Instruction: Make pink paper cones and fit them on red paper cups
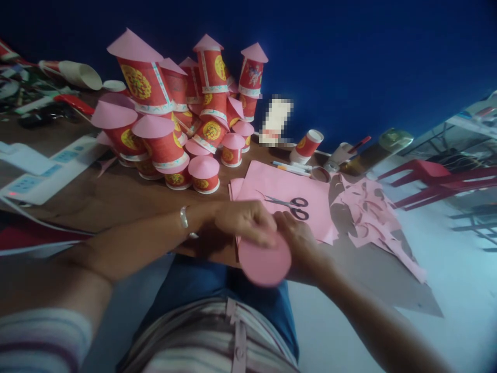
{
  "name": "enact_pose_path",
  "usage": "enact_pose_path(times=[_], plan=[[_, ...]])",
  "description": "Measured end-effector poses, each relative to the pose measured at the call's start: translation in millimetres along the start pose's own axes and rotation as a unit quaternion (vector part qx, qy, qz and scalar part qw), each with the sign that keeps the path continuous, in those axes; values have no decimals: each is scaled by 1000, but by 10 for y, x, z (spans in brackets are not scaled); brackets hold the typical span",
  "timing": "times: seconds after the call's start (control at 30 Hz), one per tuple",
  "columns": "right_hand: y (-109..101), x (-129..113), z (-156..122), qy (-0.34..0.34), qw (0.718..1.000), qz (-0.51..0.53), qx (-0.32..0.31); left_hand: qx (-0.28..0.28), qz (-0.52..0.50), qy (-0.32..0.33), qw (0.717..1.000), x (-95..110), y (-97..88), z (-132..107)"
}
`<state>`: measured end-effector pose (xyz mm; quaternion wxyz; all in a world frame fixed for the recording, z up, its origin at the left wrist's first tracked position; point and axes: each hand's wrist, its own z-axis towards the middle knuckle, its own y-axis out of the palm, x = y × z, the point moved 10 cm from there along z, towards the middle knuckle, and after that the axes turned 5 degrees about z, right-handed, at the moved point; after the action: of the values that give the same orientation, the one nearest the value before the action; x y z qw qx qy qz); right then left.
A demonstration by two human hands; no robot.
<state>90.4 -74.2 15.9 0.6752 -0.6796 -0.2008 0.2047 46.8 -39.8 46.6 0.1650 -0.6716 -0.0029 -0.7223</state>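
A round pink paper piece [264,267] is held over the table's front edge, in front of my body. My left hand [244,217], with a silver bracelet at the wrist, is closed on its upper part, the fingers lying across its face. My right hand [298,235] grips the same piece at its right edge, its fingers partly hidden. Whether the paper is flat or slightly coned I cannot tell. Just beyond the hands, dark-handled scissors [285,202] lie partly open on a stack of pink paper sheets [267,178].
Red paper cups [161,147] with pink cone tops stand stacked at the back left. A white power strip [50,171] lies at the left. One red cup [308,147], pens [291,169] and a bottle [378,150] are behind the sheets. Pink scraps [375,212] cover the right corner.
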Motion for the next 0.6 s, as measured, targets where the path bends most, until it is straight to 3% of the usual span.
enact_pose_path(times=[0.03, 0.07, 0.13, 0.17, 0.23, 0.33, 0.4, 0.5, 0.6], plan=[[-10, 14, 15, 5, 1000, -7, -10, -85, 2, 28, 996, 117, 259, 0], [-15, 28, 29, 11, 1000, -16, -18, -128, -1, 56, 990, 203, 430, -2], [-14, 44, 64, 17, 999, -34, -26, -157, -1, 71, 985, 197, 634, 15], [-2, 53, 85, 18, 999, -42, -29, -141, -2, 60, 988, 123, 652, 35], [26, 94, 125, 24, 997, -59, -31, -80, -1, 24, 997, -74, 568, 53], [-22, 196, 146, 36, 996, -79, -4, -47, 36, -8, 998, -241, 405, -15], [-140, 256, 109, 39, 995, -83, 40, -57, 80, -25, 995, -245, 297, -76], [-316, 298, -3, 31, 993, -66, 96, -120, 185, -64, 973, -213, 220, -181], [-322, 264, -88, 11, 995, -37, 94, -92, 254, -92, 958, -144, 42, -249]])
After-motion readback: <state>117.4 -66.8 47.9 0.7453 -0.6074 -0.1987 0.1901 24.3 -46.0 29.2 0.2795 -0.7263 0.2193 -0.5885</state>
